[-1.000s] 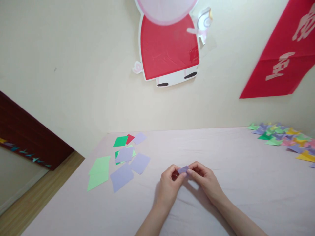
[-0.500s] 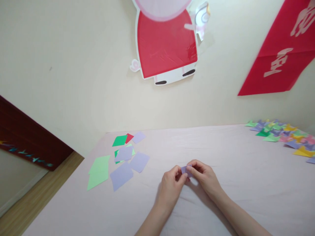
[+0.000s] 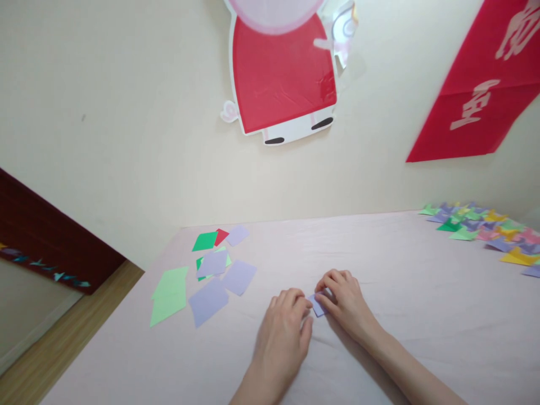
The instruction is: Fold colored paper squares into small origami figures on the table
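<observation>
Open room on the pale pink cloth-covered surface (image 3: 379, 259) reaches the far edge by the cream wall (image 3: 147, 146), between flat lavender paper squares (image 3: 208, 302) leftward and multicoloured folded paper shapes (image 3: 464, 233) rightward. The small folded lavender paper (image 3: 319, 307) lies under the right hand's (image 3: 346, 306) curled fingers, pinching or pressing unclear; the left hand (image 3: 283, 329), pinching it earlier, now has thumb and fingers parted beside its corner.

Lilac folded paper (image 3: 319, 306), pale-pink cloth (image 3: 371, 253), 1 red sheet (image 3: 221, 237), light-green sheets (image 3: 169, 306)
</observation>
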A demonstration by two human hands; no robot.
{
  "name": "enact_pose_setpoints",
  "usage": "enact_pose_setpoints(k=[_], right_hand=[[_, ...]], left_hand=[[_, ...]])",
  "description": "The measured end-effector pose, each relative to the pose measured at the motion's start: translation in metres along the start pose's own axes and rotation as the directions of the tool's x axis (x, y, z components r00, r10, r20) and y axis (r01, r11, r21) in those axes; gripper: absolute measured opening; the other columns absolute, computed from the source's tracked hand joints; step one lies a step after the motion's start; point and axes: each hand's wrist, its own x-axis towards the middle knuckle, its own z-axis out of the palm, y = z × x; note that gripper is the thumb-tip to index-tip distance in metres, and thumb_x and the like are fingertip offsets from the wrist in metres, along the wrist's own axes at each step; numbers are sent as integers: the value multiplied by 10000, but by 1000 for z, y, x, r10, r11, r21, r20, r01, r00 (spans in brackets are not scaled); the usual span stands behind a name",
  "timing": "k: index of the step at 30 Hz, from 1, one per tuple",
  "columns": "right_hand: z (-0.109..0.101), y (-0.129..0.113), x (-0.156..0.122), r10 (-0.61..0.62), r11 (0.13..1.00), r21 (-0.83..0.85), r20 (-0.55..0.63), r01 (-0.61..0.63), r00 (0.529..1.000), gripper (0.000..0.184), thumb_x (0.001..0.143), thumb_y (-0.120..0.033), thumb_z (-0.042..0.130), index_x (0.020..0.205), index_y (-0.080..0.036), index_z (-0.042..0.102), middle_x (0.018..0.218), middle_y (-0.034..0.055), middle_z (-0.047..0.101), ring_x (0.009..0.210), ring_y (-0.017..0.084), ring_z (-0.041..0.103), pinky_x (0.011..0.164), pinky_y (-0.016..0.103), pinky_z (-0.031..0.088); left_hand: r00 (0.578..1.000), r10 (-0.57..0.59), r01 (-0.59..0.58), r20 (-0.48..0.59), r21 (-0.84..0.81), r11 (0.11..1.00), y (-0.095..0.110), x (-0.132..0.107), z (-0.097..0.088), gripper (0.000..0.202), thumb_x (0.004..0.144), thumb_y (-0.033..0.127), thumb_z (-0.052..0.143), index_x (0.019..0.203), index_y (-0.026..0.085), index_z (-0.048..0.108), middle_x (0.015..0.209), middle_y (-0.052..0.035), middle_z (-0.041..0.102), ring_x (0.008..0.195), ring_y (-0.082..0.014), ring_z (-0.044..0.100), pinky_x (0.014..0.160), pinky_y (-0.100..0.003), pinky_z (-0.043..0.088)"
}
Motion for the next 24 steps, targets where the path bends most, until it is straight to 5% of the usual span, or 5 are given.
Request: enact_pose_setpoints(k=[2,5,11,19,24], right_hand=[[-1,3,0,-21,1000,-21,-23,20,1000,77,840,-197,595,901,-218,637,963,68,645,915,251,520,827,411,401],[-13,10,1,-69,993,103,55,63,996,163,859,-124,506,939,-214,616,946,64,637,899,230,538,825,391,432],[-46,20,-2,-191,955,275,300,107,935,178,909,-179,524,914,-262,681,1026,53,626,1014,223,539,903,383,454],[-40,21,3,-244,957,225,282,183,928,179,939,-292,560,859,-269,719,995,49,636,968,217,550,894,388,435],[-34,18,7,-171,975,183,257,126,951,165,912,-252,584,778,-238,681,928,40,635,898,209,540,830,365,435]], left_hand=[[984,169,-172,55,51,984,-1,-2,3,319,872,137,534,1174,228,581,1317,-70,582,1212,-244,507,1003,-401,397],[964,239,-252,113,125,960,-4,0,10,352,915,187,533,1267,208,535,1358,-77,569,1273,-248,472,1051,-420,377],[955,273,-290,119,166,942,-10,-1,13,345,931,210,540,1276,230,544,1404,-61,546,1274,-237,480,1039,-407,406],[955,260,-276,140,110,955,-12,-6,10,362,917,190,545,1277,224,534,1467,-66,487,1319,-251,441,1052,-436,420],[956,262,-275,132,90,957,-9,-6,8,303,908,164,536,1205,215,565,1382,-70,550,1258,-250,475,1047,-427,423]])
